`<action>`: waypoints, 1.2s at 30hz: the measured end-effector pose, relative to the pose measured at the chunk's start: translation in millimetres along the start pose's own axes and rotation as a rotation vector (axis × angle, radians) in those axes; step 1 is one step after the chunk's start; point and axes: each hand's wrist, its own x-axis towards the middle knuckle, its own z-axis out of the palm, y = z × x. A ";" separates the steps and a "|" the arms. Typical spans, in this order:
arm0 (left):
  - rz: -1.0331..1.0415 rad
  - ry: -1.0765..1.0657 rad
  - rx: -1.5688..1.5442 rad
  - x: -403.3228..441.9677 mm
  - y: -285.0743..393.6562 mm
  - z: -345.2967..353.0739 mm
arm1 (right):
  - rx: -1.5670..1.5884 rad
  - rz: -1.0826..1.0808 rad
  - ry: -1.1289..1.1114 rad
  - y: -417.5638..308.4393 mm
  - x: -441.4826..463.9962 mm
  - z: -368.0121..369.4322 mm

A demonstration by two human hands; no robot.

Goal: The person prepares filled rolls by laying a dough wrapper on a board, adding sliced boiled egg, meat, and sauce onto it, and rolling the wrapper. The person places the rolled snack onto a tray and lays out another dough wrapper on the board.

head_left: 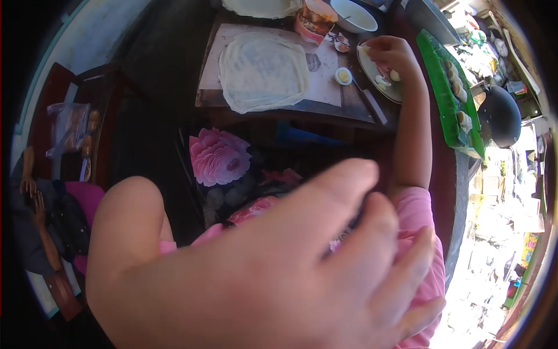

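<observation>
My right hand (394, 55) reaches over an oval plate (365, 71) at the upper right, its fingers bent down and close together. What they pinch, if anything, is hidden. Pieces of boiled egg (382, 81) lie on this plate. To its left, on the board (325, 96), are a halved boiled egg (343, 76), a knife (375, 109) and broken eggshells (342, 46). A thin round sheet of dough (264, 72) is spread flat across the board. Large and near the camera, my left hand (279, 262) is raised with fingers extended and apart, holding nothing visible.
Behind the board stand a pink-rimmed container of reddish filling (317, 24) and a white bowl (353, 16). Filled dough pieces sit in a green tray (437, 75) at the right, beside a dark round pan (501, 116). Another person's hands (34, 195) show at far left.
</observation>
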 end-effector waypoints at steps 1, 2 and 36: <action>-0.032 0.007 -0.019 -8.7 -3.9 -3.1 | 0.074 -0.093 -0.033 -20.6 -6.9 22.0; -0.064 0.020 -0.036 -18.0 -8.6 -4.0 | 0.115 -0.135 -0.093 -36.3 -8.9 43.8; -1.037 0.488 -0.048 -190.7 -122.5 323.3 | -0.657 0.208 0.156 58.6 17.7 -16.3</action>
